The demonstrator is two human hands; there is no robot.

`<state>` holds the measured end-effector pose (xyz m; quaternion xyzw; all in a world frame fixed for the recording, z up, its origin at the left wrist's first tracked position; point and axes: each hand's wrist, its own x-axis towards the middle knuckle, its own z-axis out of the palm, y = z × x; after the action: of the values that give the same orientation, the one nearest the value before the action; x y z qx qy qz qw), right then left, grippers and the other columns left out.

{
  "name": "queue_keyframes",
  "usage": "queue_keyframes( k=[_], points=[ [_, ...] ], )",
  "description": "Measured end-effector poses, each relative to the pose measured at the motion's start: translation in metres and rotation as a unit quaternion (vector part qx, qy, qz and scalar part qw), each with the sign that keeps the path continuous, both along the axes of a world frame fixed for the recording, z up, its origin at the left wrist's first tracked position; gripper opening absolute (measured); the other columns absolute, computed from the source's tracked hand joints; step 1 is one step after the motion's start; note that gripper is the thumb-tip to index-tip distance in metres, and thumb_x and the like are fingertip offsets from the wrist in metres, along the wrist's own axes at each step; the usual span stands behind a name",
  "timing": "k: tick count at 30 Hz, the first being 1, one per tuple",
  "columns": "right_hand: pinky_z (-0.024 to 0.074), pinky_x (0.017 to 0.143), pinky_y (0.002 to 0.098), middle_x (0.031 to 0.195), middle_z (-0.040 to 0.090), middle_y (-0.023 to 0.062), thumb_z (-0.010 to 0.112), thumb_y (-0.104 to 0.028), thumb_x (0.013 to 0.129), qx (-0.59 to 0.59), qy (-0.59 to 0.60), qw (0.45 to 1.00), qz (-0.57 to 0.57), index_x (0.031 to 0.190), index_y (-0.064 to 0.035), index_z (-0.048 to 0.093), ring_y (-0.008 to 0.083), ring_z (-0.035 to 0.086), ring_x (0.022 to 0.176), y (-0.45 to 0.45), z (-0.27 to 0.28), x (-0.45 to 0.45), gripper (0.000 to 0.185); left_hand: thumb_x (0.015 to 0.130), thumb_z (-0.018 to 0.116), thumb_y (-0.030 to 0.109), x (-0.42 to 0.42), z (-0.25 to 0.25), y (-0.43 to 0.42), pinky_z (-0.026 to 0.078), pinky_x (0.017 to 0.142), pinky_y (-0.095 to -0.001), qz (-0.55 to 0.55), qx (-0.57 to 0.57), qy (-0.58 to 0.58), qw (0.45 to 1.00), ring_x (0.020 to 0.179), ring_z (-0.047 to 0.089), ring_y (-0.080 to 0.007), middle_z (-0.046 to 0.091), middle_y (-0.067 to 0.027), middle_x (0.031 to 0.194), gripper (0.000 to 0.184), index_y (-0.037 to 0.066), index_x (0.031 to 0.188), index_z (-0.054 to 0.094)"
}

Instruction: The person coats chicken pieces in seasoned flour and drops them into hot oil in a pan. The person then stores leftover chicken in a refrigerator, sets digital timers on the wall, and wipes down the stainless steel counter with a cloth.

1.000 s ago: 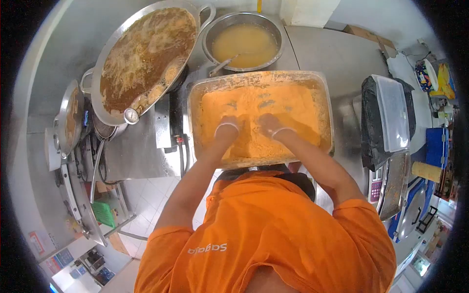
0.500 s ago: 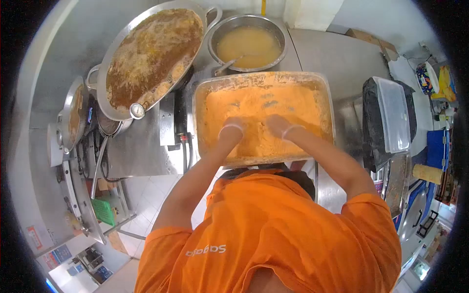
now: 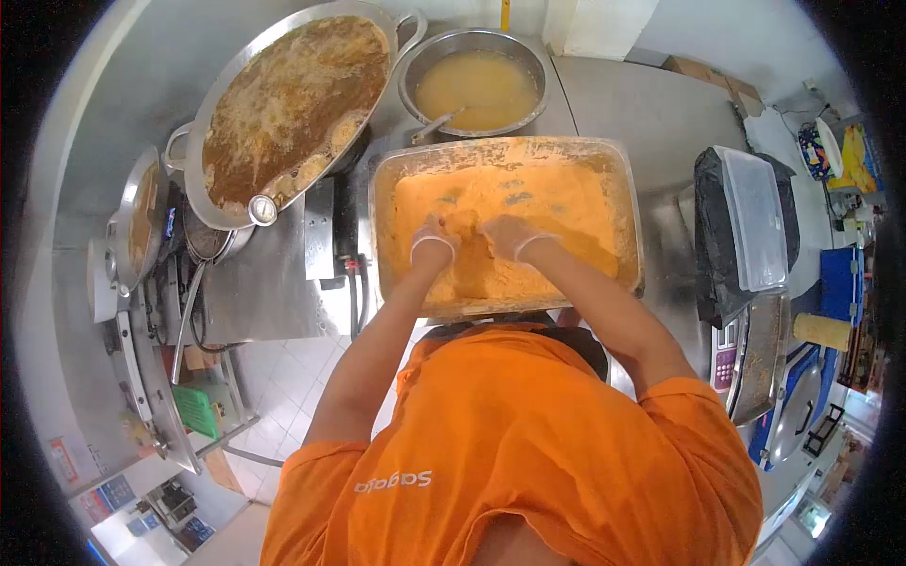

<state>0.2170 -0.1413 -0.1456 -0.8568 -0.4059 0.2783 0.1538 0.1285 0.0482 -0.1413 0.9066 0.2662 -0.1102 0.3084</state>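
A rectangular metal tray [image 3: 630,203] of orange breading flour [image 3: 566,193] lies in front of me. Both hands wear clear plastic gloves and are raised slightly over the flour. Between them is a lumpy flour-coated piece [image 3: 461,224]; its kind is hidden by the coating. My left hand [image 3: 434,240] is closed on the left side of this piece. My right hand [image 3: 508,236] has its fingers curled at the piece's right side; whether they grip it cannot be made out. A few grey patches of tray bottom show behind the hands.
A large two-handled pan [image 3: 193,179] of bubbling oil stands back left, with a dial thermometer [image 3: 262,209] at its rim. Behind the tray is a metal bowl [image 3: 408,90] of cloudy yellowish liquid with a utensil handle [image 3: 436,127]. A clear plastic container [image 3: 755,217] lies at right.
My hands were pressed down into the flour. They have come up and slightly left, and a coated lump now shows between them.
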Motion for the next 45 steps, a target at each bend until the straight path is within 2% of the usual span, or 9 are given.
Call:
queue_keyframes(
  k=[4, 7, 10, 19, 28, 31, 34, 37, 45],
  points=[
    [0.0518, 0.090, 0.0422, 0.108, 0.071, 0.0149, 0.060, -0.015, 0.086, -0.050, 0.059, 0.997, 0.019, 0.101, -0.0102, 0.074, 0.0336, 0.065, 0.106, -0.028, 0.013, 0.031, 0.021, 0.076, 0.076, 0.033, -0.007, 0.024, 0.011, 0.052, 0.092, -0.0443, -0.068, 0.028, 0.049, 0.996, 0.105, 0.066, -0.0372, 0.069, -0.0233, 0.110, 0.051, 0.007, 0.117, 0.062],
    [0.0542, 0.082, 0.0443, 0.098, 0.071, 0.0169, 0.060, -0.015, 0.083, 0.052, -0.054, 0.997, 0.027, 0.096, -0.0085, 0.074, 0.0351, 0.068, 0.095, -0.057, -0.005, 0.031, 0.020, 0.077, 0.075, 0.035, -0.017, -0.030, 0.024, 0.052, 0.091, -0.0448, -0.107, 0.028, 0.038, 0.993, 0.104, 0.066, -0.0365, 0.069, -0.0228, 0.109, 0.049, 0.007, 0.116, 0.063],
    [0.0549, 0.076, 0.0473, 0.089, 0.070, 0.0200, 0.059, -0.011, 0.080, 0.011, -0.059, 0.990, 0.124, 0.088, -0.0034, 0.072, 0.0386, 0.069, 0.085, -0.053, -0.029, 0.023, 0.017, 0.081, 0.071, 0.039, -0.023, -0.013, 0.007, 0.052, 0.092, -0.0448, -0.103, 0.031, 0.051, 0.993, 0.107, 0.066, -0.0362, 0.068, -0.0234, 0.113, 0.048, 0.007, 0.115, 0.064],
    [0.0547, 0.075, 0.0488, 0.081, 0.067, 0.0241, 0.058, -0.006, 0.079, 0.038, -0.098, 0.993, 0.051, 0.081, 0.0007, 0.068, 0.0427, 0.068, 0.083, -0.034, -0.005, -0.015, 0.012, 0.088, 0.063, 0.027, -0.017, 0.001, -0.051, 0.055, 0.088, -0.0443, -0.170, 0.047, 0.037, 0.984, 0.107, 0.067, -0.0373, 0.068, -0.0248, 0.112, 0.034, 0.000, 0.109, 0.070],
    [0.0539, 0.082, 0.0470, 0.101, 0.069, 0.0241, 0.063, -0.014, 0.083, -0.116, -0.036, 0.985, 0.120, 0.099, -0.0025, 0.071, 0.0411, 0.067, 0.096, -0.018, 0.024, -0.005, 0.021, 0.089, 0.062, 0.020, 0.013, -0.042, -0.045, 0.059, 0.081, -0.0437, -0.303, 0.141, 0.131, 0.933, 0.103, 0.070, -0.0362, 0.071, -0.0224, 0.105, 0.023, 0.003, 0.097, 0.075],
    [0.0519, 0.087, 0.0470, 0.108, 0.068, 0.0241, 0.065, -0.018, 0.084, -0.031, -0.012, 0.999, -0.029, 0.103, -0.0035, 0.069, 0.0402, 0.065, 0.104, -0.018, 0.012, 0.021, 0.024, 0.090, 0.060, 0.021, -0.002, -0.024, -0.042, 0.057, 0.085, -0.0459, -0.182, 0.078, 0.024, 0.980, 0.105, 0.068, -0.0358, 0.071, -0.0227, 0.106, 0.026, 0.002, 0.103, 0.073],
    [0.0501, 0.092, 0.0464, 0.114, 0.068, 0.0221, 0.068, -0.021, 0.083, -0.038, 0.019, 0.999, -0.021, 0.109, -0.0059, 0.068, 0.0386, 0.064, 0.109, 0.007, 0.022, -0.001, 0.030, 0.091, 0.059, 0.026, -0.004, -0.101, -0.020, 0.054, 0.089, -0.0472, -0.257, 0.212, 0.006, 0.943, 0.105, 0.067, -0.0372, 0.069, -0.0241, 0.106, 0.030, 0.003, 0.109, 0.068],
    [0.0502, 0.092, 0.0449, 0.119, 0.067, 0.0196, 0.069, -0.018, 0.081, -0.110, 0.040, 0.992, 0.046, 0.114, -0.0084, 0.068, 0.0371, 0.064, 0.110, 0.018, 0.011, 0.012, 0.035, 0.090, 0.058, 0.026, 0.004, -0.027, -0.019, 0.053, 0.089, -0.0479, -0.131, 0.134, -0.009, 0.982, 0.103, 0.066, -0.0391, 0.069, -0.0257, 0.105, 0.033, 0.004, 0.113, 0.065],
    [0.0528, 0.088, 0.0420, 0.118, 0.069, 0.0151, 0.067, -0.009, 0.080, -0.090, 0.028, 0.995, 0.035, 0.116, -0.0112, 0.069, 0.0326, 0.066, 0.107, -0.042, 0.048, 0.055, 0.036, 0.081, 0.068, 0.026, 0.021, 0.052, 0.000, 0.054, 0.087, -0.0431, -0.144, 0.064, -0.086, 0.984, 0.097, 0.068, -0.0365, 0.070, -0.0215, 0.103, 0.031, 0.007, 0.106, 0.069]
  ],
)
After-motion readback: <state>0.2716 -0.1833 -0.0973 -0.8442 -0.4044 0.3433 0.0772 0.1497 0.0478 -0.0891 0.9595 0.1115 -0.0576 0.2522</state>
